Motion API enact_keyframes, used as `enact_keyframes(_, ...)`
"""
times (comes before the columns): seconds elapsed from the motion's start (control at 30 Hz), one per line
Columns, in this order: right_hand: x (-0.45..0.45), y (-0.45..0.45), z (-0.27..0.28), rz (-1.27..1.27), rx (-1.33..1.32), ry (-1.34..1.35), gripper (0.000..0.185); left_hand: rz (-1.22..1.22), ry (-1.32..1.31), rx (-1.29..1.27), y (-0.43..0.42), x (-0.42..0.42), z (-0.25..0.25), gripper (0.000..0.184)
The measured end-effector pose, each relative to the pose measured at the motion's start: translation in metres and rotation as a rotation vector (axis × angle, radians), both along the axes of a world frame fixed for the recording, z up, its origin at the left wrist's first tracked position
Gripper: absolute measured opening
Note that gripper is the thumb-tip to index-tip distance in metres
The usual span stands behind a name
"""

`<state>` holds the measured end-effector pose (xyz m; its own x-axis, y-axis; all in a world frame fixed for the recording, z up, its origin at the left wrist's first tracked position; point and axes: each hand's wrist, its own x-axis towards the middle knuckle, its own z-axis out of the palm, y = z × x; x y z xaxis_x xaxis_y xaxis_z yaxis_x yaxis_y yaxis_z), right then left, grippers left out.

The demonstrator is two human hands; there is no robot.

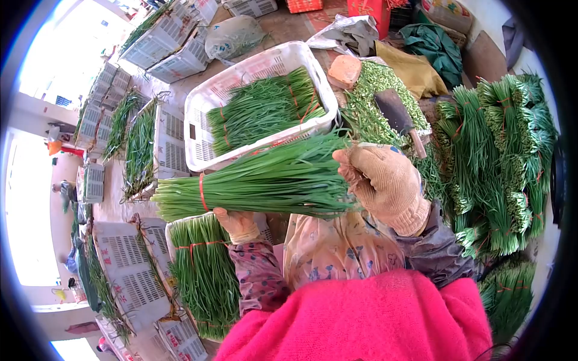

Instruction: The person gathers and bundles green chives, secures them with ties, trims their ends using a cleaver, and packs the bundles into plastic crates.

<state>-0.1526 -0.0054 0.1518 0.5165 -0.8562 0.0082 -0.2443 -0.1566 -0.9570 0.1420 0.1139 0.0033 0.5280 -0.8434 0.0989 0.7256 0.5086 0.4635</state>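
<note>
A bundle of garlic chives (265,183) lies sideways in front of my chest, cut ends to the left and leaf tips to the right. A red band (203,191) circles it near the cut ends. My left hand (236,224) grips the bundle from below, its thumb and fingers partly hidden behind the stems. Beside the leaf tips is my right hand (385,180), in a tan work glove with the fingers curled closed; what they hold, if anything, is hidden. Just beyond the bundle stands a white plastic crate (195,123) with banded chives (259,114) inside.
A cleaver (394,113) rests on a heap of chopped stem ends (367,99), near an orange block (345,71). Banded bundles (494,162) are piled at the right. More chives (205,271) stand at lower left. White crates (129,253) line the left side.
</note>
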Motion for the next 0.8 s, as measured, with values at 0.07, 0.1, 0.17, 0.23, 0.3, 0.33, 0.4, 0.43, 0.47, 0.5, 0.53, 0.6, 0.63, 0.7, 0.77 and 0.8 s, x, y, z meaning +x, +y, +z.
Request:
enact_keyframes(0.07, 0.007, -0.001, -0.007, -0.061, 0.403, -0.385, 0.028, -0.007, -0.078, 0.043, -0.001, -0.004, 0.005, 0.068)
enact_keyframes(0.1, 0.009, -0.002, -0.009, -0.086, 0.537, -0.514, 0.031, 0.0, -0.079, 0.042, -0.003, -0.007, 0.005, 0.068)
enact_keyframes(0.17, 0.011, -0.001, -0.019, 0.069, -0.034, -0.195, 0.035, 0.015, -0.069, 0.013, -0.005, -0.012, 0.004, 0.063)
enact_keyframes(0.23, 0.016, 0.001, -0.036, 0.161, -0.179, -0.125, 0.033, -0.042, 0.013, -0.017, -0.006, -0.012, -0.005, 0.061)
enact_keyframes(0.3, 0.026, -0.003, -0.043, 0.097, -0.781, 0.239, 0.039, -0.093, 0.084, -0.045, -0.006, -0.014, -0.005, 0.061)
enact_keyframes(0.33, 0.029, -0.003, -0.051, 0.109, -0.873, 0.311, 0.032, -0.08, -0.008, 0.045, -0.004, -0.016, -0.004, 0.068)
enact_keyframes(0.4, 0.03, -0.007, -0.065, 0.083, -0.87, 0.15, 0.028, -0.047, -0.138, 0.103, -0.005, -0.019, 0.001, 0.072)
enact_keyframes(0.43, 0.026, -0.008, -0.069, 0.069, -0.763, 0.046, 0.022, -0.029, -0.202, 0.133, -0.006, -0.02, 0.003, 0.074)
enact_keyframes(0.47, 0.024, -0.009, -0.074, 0.049, -0.526, -0.079, 0.017, -0.05, -0.128, 0.122, -0.007, -0.019, -0.001, 0.071)
enact_keyframes(0.5, 0.021, -0.008, -0.077, 0.004, -0.205, -0.238, 0.013, -0.076, -0.053, 0.111, -0.008, -0.019, -0.006, 0.068)
enact_keyframes(0.53, 0.018, -0.009, -0.077, -0.069, 0.065, -0.409, 0.011, -0.081, -0.004, 0.109, -0.008, -0.021, -0.012, 0.063)
enact_keyframes(0.6, 0.01, -0.014, -0.051, -0.274, 0.363, -0.606, 0.019, -0.098, -0.009, 0.113, -0.008, -0.021, -0.009, 0.063)
enact_keyframes(0.63, 0.005, -0.021, -0.052, -0.399, 0.338, -0.598, 0.026, -0.125, -0.015, 0.121, -0.008, -0.02, -0.008, 0.062)
enact_keyframes(0.7, 0.004, -0.026, -0.058, -0.459, 0.33, -0.597, 0.021, -0.078, -0.026, 0.154, -0.011, -0.023, -0.007, 0.063)
enact_keyframes(0.77, 0.009, -0.017, -0.057, -0.135, 0.032, -0.419, 0.026, -0.028, -0.034, 0.187, -0.016, -0.028, -0.003, 0.064)
enact_keyframes(0.8, 0.011, -0.011, -0.039, 0.066, -0.331, -0.051, 0.055, -0.028, -0.043, 0.191, -0.021, -0.031, 0.001, 0.065)
